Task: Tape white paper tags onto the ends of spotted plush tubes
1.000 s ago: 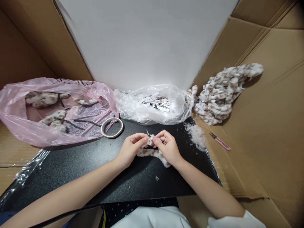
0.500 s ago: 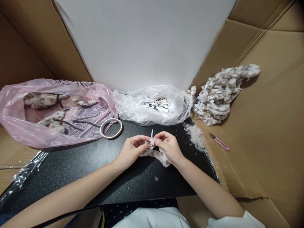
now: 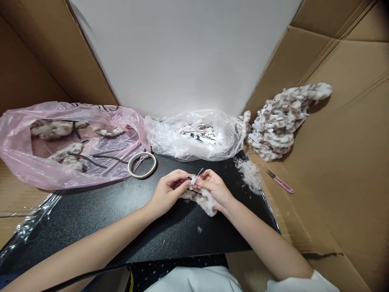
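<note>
Both hands meet over the black table around a white-and-brown furry fabric strip (image 3: 203,200), which droops in a curve below the fingers. My left hand (image 3: 170,188) is closed in a pinch on the strip's end, where a dark cord tip pokes out. My right hand (image 3: 214,187) pinches the same end from the other side. A thin whitish piece (image 3: 200,172) sticks up between the hands, seen nearly edge-on. The fingers partly hide how it sits against the fur.
A pink plastic bag (image 3: 127,117) with furry pieces and dark cords lies left, beside a tape roll (image 3: 130,165). A clear bag (image 3: 164,140) of white flat pieces stands behind. Furry strips (image 3: 282,121) are heaped right, near loose fluff (image 3: 249,174) and pink thread snips (image 3: 282,183).
The thin whitish piece has turned from upright to leaning right, and more of the dark cord shows at the strip's end. Both hands stay in nearly the same place.
</note>
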A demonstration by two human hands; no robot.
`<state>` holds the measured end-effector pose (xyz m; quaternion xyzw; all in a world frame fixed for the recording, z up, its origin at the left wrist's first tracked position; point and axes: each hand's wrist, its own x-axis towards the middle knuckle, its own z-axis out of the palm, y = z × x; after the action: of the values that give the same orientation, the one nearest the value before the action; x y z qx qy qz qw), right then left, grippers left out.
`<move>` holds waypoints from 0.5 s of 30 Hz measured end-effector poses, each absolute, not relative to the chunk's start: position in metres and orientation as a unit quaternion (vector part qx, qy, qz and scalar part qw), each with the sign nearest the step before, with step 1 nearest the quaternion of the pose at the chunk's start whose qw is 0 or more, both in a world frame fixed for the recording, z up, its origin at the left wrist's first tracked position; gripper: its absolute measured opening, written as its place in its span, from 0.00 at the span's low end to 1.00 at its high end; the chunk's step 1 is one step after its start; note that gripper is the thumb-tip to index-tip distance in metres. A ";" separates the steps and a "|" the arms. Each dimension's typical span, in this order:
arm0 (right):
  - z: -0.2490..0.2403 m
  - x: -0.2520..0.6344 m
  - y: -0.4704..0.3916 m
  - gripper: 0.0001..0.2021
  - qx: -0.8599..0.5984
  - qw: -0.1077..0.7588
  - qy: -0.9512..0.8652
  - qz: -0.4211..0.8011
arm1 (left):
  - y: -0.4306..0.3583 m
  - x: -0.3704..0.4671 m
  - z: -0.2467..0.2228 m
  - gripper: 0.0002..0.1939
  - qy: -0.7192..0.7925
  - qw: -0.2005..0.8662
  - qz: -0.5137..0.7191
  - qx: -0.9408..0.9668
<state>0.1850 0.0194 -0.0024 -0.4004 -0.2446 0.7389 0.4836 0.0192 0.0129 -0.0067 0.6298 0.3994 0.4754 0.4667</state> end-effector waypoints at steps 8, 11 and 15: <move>-0.005 0.185 0.017 0.22 -0.378 0.456 -0.267 0.760 | 0.014 0.021 -0.006 0.06 0.432 0.479 0.484 0.591; -0.004 0.186 0.017 0.20 -0.381 0.486 -0.314 0.722 | 0.015 0.021 -0.005 0.07 0.412 0.504 0.481 0.587; -0.001 0.188 0.019 0.21 -0.385 0.505 -0.359 0.684 | 0.014 0.018 -0.005 0.08 0.396 0.512 0.446 0.618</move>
<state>0.1882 0.0191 -0.0013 -0.3846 -0.3587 0.6842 0.5053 0.0184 0.0141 -0.0049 0.6182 0.3962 0.4460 0.5119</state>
